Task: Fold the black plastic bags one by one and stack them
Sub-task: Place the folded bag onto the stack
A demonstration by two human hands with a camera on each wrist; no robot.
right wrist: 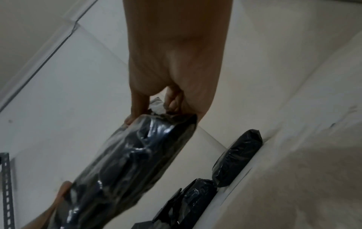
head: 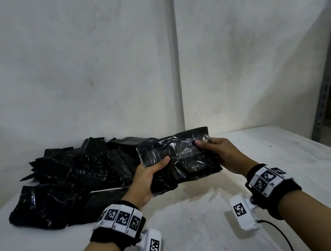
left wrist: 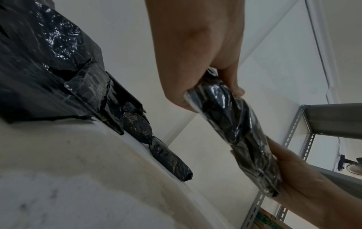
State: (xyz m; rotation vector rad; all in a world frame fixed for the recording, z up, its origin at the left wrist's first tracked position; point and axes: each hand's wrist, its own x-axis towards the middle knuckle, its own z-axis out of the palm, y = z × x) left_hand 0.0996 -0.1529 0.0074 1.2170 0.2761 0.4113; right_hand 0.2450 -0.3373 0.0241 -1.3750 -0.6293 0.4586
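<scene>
**Both hands on one bag, the pile yet to be worked**

Left hand [head: 146, 177] grips the near-left end of a black plastic bag [head: 181, 159], thumb on top and fingers curled under it; the right hand [head: 220, 151] pinches the far-right end, thumb on the glossy top face. Between them the bag hangs in the air above the table [head: 273, 174], roughly over its middle, clear of the surface. From the left wrist view the bag [left wrist: 233, 127] looks like a thick, crinkled wad sheathed in a clear shiny layer, held end to end between the two hands; the right wrist view shows the same bag [right wrist: 125, 162], somewhat blurred.

Outward from the hands, a loose heap of black bags [head: 72, 176] lies on the left half of the table, running back to the far edge by the wall [head: 89, 72]. Some pieces in it look flat and squared, others crumpled; whether any count as folded I cannot tell. I see no neat, separate stack anywhere on the surface.

My judgement: the task is at an early stage, or at least far from finished. One bag is in hand for folding or straightening, its fold not visibly complete, and most of the heap is left to be taken one at a time and stacked, probably on the bare right side of the table.

A grey metal rack [head: 327, 72] stands beyond the right edge.
</scene>
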